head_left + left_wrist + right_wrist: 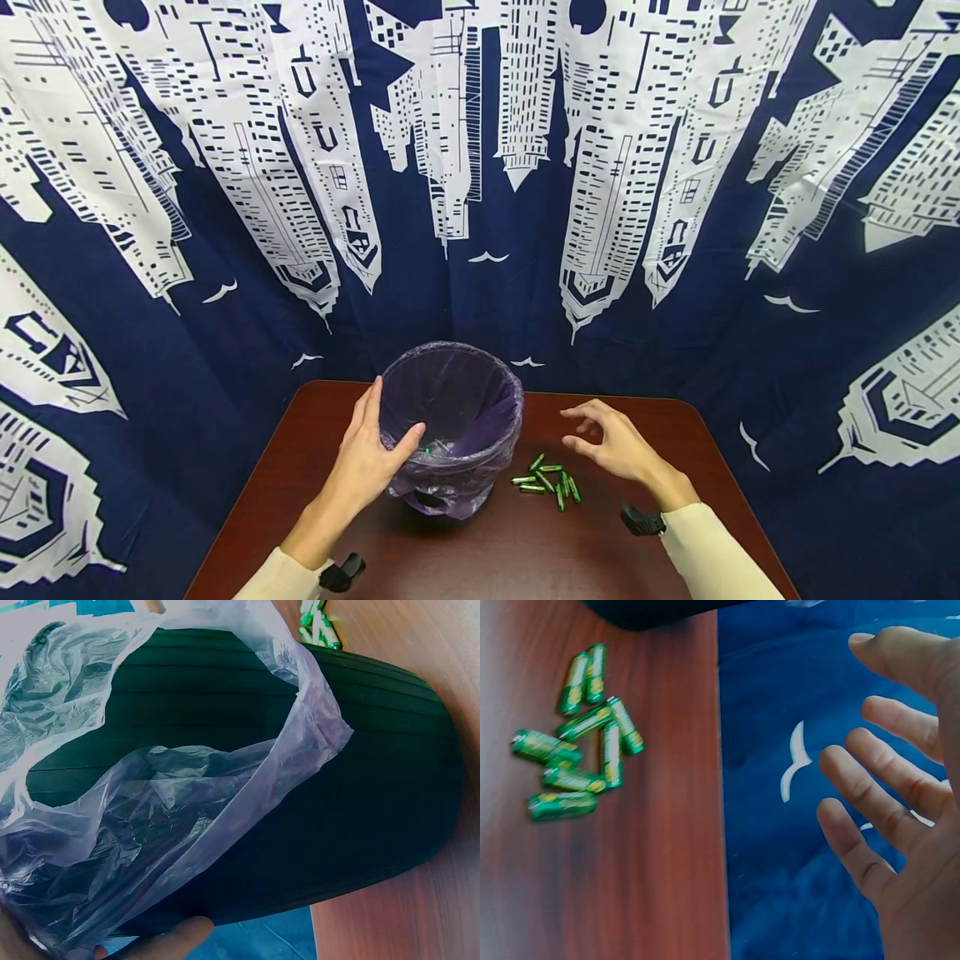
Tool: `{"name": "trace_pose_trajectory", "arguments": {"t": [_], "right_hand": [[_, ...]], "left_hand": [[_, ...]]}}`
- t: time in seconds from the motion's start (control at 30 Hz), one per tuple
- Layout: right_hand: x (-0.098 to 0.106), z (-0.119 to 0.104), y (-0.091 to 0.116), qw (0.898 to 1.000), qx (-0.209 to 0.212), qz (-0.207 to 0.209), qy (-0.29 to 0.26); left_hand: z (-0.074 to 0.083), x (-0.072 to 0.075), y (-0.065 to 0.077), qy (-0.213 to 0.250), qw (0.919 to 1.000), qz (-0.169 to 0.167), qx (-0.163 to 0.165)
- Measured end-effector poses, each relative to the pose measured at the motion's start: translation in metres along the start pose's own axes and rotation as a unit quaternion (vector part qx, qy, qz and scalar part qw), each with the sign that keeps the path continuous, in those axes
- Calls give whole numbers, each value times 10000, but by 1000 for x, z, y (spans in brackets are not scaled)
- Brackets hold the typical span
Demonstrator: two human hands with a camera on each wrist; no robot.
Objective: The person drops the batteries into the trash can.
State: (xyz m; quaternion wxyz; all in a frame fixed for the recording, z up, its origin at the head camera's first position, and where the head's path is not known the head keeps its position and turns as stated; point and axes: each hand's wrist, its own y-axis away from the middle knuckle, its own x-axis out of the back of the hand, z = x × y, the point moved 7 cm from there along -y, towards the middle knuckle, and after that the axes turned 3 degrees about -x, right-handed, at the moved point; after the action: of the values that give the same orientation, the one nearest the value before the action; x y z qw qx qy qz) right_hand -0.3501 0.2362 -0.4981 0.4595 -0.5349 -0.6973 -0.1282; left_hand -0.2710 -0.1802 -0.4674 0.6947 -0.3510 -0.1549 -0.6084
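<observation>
A dark trash can, lined with a translucent purple bag, stands on the table, its mouth facing up. My left hand holds the can at the rim, fingers along the left side and thumb at the front edge. In the left wrist view, the bag hangs loosely over the ribbed wall of the can. A bit of green shows inside. Right of the can lie several green batteries in a loose pile. My right hand hovers beyond them to the right, fingers spread and loosely bent, holding nothing.
The reddish-brown wooden table has rounded far corners. Behind it hangs a dark blue curtain printed with white upside-down buildings and birds. Dark bands with small devices sit on both wrists.
</observation>
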Motion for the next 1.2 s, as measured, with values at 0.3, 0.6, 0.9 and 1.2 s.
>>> {"name": "trace_pose_trajectory", "arguments": {"t": [0.3, 0.6, 0.9, 1.2], "right_hand": [[-17, 29, 21, 9990, -368, -249, -33], [-35, 51, 37, 9938, -786, -768, -182], [-55, 68, 50, 9866, -920, -1293, -379], [-73, 87, 62, 9778, -1273, -1582, -520]], "left_hand": [[-1, 0, 0, 52, 10000, 10, -28], [-1, -1, -1, 49, 10000, 19, -26], [-1, 1, 0, 3, 10000, 26, -11], [-3, 0, -1, 19, 10000, 2, 27]]}}
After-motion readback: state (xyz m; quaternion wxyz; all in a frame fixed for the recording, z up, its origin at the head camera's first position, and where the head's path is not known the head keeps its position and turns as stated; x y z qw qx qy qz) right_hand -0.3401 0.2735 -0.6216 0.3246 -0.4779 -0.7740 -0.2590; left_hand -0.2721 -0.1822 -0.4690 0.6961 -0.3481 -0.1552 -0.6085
